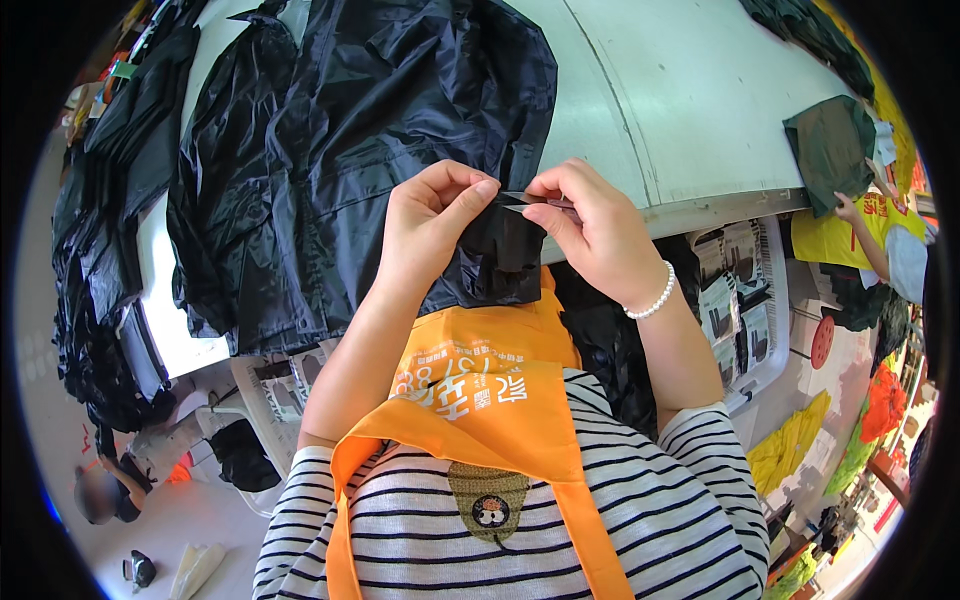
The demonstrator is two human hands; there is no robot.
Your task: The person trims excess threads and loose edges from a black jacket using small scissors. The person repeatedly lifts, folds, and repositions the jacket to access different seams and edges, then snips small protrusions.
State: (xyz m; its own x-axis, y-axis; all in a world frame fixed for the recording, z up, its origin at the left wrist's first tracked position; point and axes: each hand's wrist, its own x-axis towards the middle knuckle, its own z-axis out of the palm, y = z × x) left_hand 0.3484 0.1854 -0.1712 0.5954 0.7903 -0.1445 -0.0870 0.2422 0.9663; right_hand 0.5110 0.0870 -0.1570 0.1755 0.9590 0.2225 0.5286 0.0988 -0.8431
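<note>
1. The small black fabric piece (pixel 505 250) sat near the middle of the view, held up just in front of the person's chest and off the table (pixel 690 110).
2. The left hand (pixel 435 225) pinched its upper edge from nine o'clock, thumb and forefinger closed on the cloth.
3. The right hand (pixel 590 225) closed on a thin dark tool (pixel 535 203) at the fabric's top edge from three o'clock; the tool was too small and too covered by fingers to tell its kind.
4. The lower part of the piece merged with the dark cloth behind it, so its outline was hard to follow.
5. A bead bracelet (pixel 655 295) circled the right wrist.
6. Below, at six o'clock, an orange apron (pixel 490 400) lay over a striped shirt (pixel 660 500).
7. At eleven o'clock a black jacket (pixel 350 150) spread over the table, its far side cut off by the rim.
8. At three o'clock another person's hand (pixel 848 208) touched a dark green cloth (pixel 830 150).
</note>
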